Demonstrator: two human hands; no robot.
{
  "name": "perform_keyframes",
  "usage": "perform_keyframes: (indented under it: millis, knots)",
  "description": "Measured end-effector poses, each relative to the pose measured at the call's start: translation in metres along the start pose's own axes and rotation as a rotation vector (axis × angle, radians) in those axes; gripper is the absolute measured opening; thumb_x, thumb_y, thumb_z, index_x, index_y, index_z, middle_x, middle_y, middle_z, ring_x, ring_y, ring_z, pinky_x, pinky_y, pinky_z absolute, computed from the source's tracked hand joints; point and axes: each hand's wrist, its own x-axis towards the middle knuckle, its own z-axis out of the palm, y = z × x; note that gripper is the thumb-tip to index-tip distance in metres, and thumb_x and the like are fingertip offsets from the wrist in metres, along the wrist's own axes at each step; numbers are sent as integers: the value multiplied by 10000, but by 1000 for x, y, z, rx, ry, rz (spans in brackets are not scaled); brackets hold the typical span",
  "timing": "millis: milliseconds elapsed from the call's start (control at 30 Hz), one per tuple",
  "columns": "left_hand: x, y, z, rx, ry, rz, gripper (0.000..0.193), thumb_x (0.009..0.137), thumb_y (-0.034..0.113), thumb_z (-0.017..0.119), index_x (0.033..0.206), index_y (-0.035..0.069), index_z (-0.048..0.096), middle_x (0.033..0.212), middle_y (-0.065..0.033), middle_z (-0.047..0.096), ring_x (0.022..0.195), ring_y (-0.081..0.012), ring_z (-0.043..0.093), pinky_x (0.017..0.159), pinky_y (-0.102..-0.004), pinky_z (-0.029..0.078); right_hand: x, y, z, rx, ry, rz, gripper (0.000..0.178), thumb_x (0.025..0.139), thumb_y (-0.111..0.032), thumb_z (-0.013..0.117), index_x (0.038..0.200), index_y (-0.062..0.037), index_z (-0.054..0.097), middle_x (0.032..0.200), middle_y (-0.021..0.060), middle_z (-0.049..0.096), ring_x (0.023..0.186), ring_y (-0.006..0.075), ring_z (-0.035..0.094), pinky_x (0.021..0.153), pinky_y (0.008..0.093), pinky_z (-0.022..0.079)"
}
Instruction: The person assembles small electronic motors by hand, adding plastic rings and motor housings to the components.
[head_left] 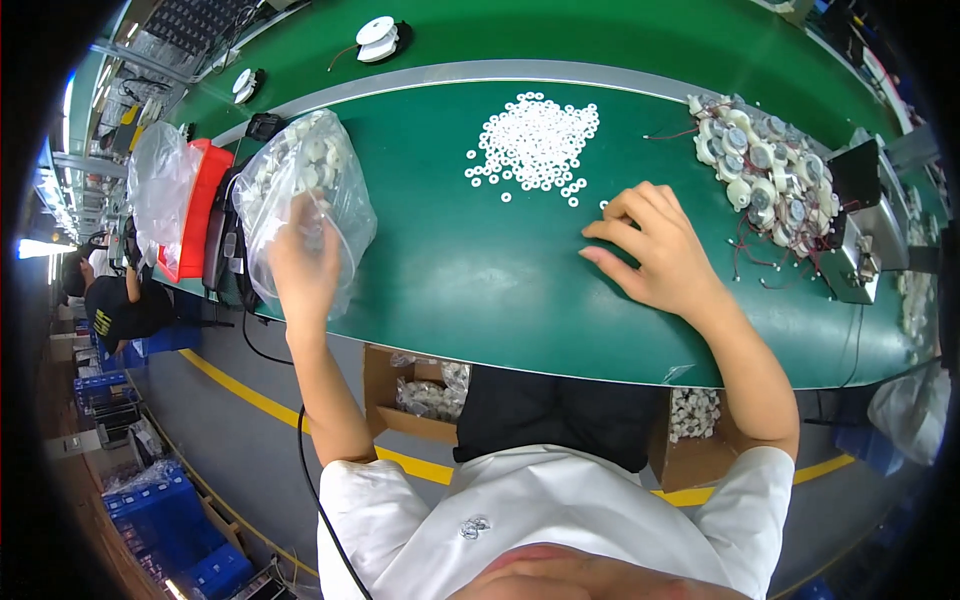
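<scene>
My left hand [305,262] reaches into a clear plastic bag [357,215] at the left of the green table. White plastic parts [318,150] fill the bag's far end. The plastic and some blur hide the fingers, so whether they grip a part cannot be told. Over the table, my right hand [650,240] is bent at the knuckles, thumb apart from the forefinger, with nothing visible between them. A single white washer [603,205] lies just by its fingertips. Beyond is a loose heap of small white ring washers [535,140].
At right lies a pile of small motors [765,170] with wires, beside a metal fixture [855,260]. A red bin [200,205] stands left of the bag. White reels [377,40] sit on the far green belt. Cardboard boxes [412,420] of parts are below the table edge.
</scene>
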Motion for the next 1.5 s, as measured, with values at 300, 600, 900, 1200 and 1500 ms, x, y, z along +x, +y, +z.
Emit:
perform_keyframes:
  millis: [300,600,900,1200,1500]
  knots:
    - [-15,-25,49,701,77,38,516,883,170,700,1348,-47,646,1332,-253,696,1222,-434,669,1082,-502,507,0,-2,1,6,6,13,169,867,-190,824,934,-80,715,941,48,575,910,235,567,834,381,438]
    - [-21,-26,33,487,10,-90,457,870,156,751,1298,3,695,1297,-222,711,1129,-451,678,1027,-533,518,1,-3,0,21,-6,11,157,877,-187,810,932,-81,708,950,49,579,922,237,569,844,380,436]
    - [-28,113,-34,-488,18,370,500,713,167,954,1145,7,759,925,-63,779,850,-209,668,726,-312,484,-1,-7,-10,492,6,212,371,927,-215,791,1259,-78,700,1180,92,661,1158,254,626,1003,371,469]
    - [22,198,81,-481,-43,805,544,616,368,962,1049,109,758,808,-12,595,774,-235,554,693,-391,456,-2,10,-18,1512,-128,403,475,1106,-258,588,1485,10,490,1369,149,627,1232,218,633,1037,347,522]
    - [39,173,115,-426,-238,723,493,660,204,965,1090,84,755,934,-34,712,935,-230,644,833,-368,482,-14,53,-30,1197,-145,786,440,1116,-501,535,1098,-71,628,805,-35,533,683,26,431,561,227,314]
